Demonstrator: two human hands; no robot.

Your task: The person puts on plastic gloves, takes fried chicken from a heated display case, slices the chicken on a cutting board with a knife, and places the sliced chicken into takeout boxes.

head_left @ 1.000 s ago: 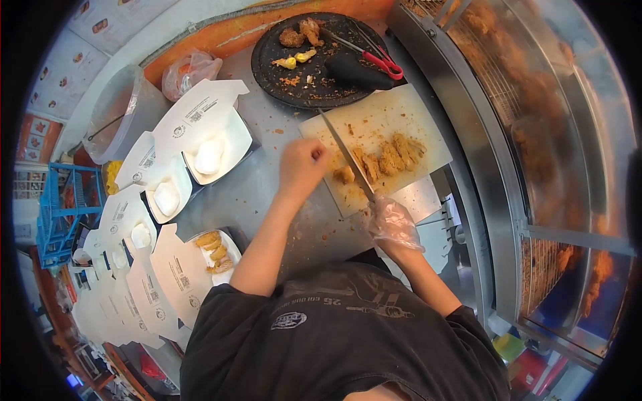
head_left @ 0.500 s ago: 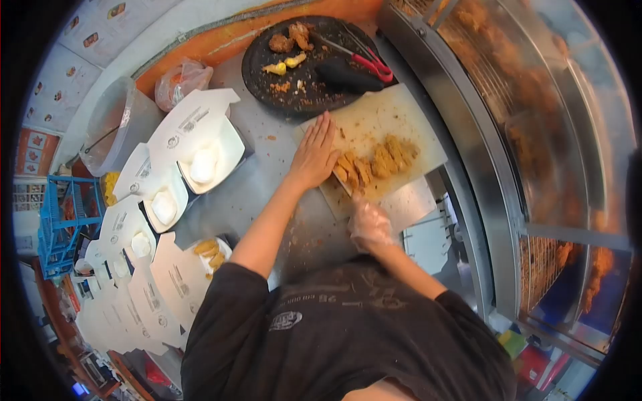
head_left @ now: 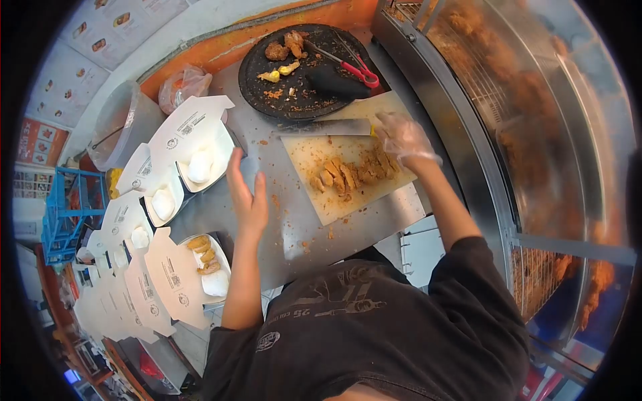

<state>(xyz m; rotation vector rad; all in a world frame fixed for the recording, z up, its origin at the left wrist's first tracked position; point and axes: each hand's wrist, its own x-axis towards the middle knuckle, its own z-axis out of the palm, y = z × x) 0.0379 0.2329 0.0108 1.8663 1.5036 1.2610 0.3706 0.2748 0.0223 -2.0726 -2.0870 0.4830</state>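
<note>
Sliced fried cutlet pieces (head_left: 351, 170) lie in a row on a white cutting board (head_left: 321, 204). My gloved right hand (head_left: 402, 137) rests at the board's far right corner, closed on the handle of a long knife (head_left: 328, 127). The blade lies flat along the board's far edge. My bare left hand (head_left: 247, 194) hovers over the steel counter (head_left: 294, 234), fingers spread and holding nothing. It sits between the board and the open white takeaway boxes (head_left: 200, 164).
A black round tray (head_left: 267, 50) at the back holds fried scraps, red-handled tongs (head_left: 358, 68) and a black object. Several open boxes with rice line the left; one box (head_left: 204, 257) holds cutlet pieces. A clear tub (head_left: 117, 127), a blue basket (head_left: 63, 207) and a glass warmer (head_left: 508, 87) surround the counter.
My left hand has left the cutlet and drawn back left over the counter. My right hand has swung the knife from the board's near side to its far edge.
</note>
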